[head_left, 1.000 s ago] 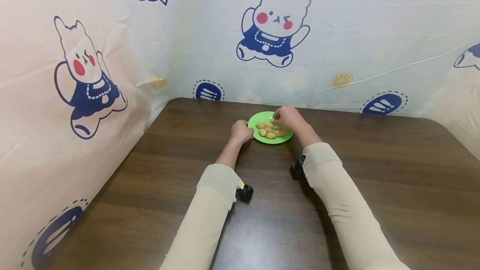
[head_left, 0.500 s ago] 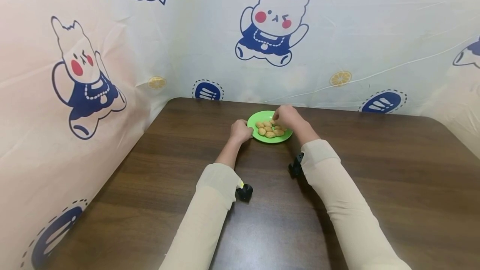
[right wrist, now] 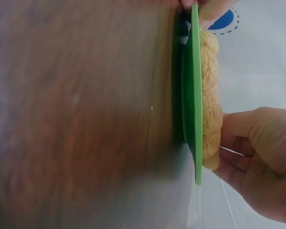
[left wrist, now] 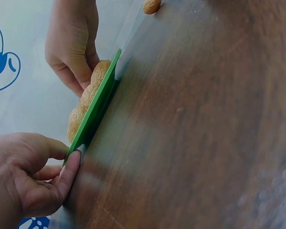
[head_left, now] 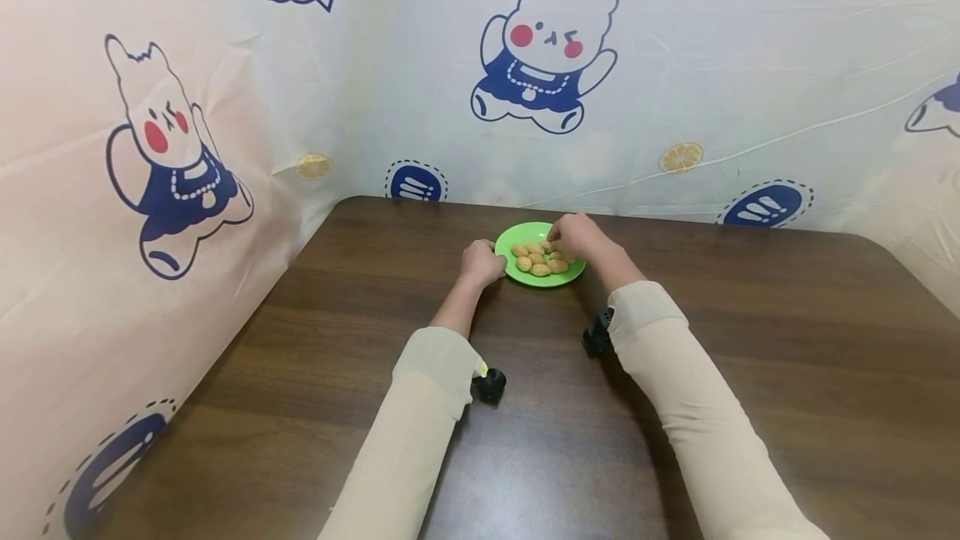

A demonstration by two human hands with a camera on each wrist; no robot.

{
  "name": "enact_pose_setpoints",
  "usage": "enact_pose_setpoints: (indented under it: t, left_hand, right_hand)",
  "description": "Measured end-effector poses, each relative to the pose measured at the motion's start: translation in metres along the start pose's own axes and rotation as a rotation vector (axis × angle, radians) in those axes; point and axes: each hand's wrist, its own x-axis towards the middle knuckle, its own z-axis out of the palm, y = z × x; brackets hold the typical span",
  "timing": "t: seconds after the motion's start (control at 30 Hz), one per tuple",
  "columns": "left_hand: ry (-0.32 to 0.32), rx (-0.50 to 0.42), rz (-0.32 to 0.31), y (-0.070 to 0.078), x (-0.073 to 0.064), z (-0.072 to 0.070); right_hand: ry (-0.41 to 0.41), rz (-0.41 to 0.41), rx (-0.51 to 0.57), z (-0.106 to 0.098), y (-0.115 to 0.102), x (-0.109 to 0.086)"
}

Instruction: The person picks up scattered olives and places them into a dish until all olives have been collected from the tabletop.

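Note:
A light green plate (head_left: 510, 240) sits near the table's far edge with several tan, wrinkled walnuts (head_left: 540, 270) clustered on it. My left hand (head_left: 482, 263) pinches the plate's left rim; in the left wrist view the thumb is below the rim and the fingers lie at its upper side. From the right, my right hand (head_left: 579, 236) reaches over the plate, its curled fingers and thumb pinching a walnut (head_left: 546, 246) at the back of the cluster. The right wrist view shows this hand (right wrist: 262, 152) against the walnuts (right wrist: 210, 105), with its fingertips partly hidden behind them.
One brown walnut (left wrist: 151, 5) lies on the table away from the plate in the left wrist view. The dark wooden table (head_left: 525, 457) stretches to both sides. A cloth backdrop (head_left: 420, 73) with cartoon prints rises behind and to the left of it.
The walnut in my right fingers has come down slightly onto the back of the cluster. My left hand keeps its place at the rim and the plate stays put.

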Motion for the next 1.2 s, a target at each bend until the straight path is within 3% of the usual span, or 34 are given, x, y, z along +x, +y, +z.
enact_pose_setpoints:
  t: [0.7,1.2]
  left_hand:
    - [0.007,0.004,0.007,0.0,0.0,0.001]
    - [-0.003,0.004,-0.001,0.0,-0.001,0.0]
  right_hand:
    - [0.067,-0.117,-0.082,-0.01,-0.002,-0.036]
    - [0.082,-0.106,-0.046,-0.023,0.016,-0.079]
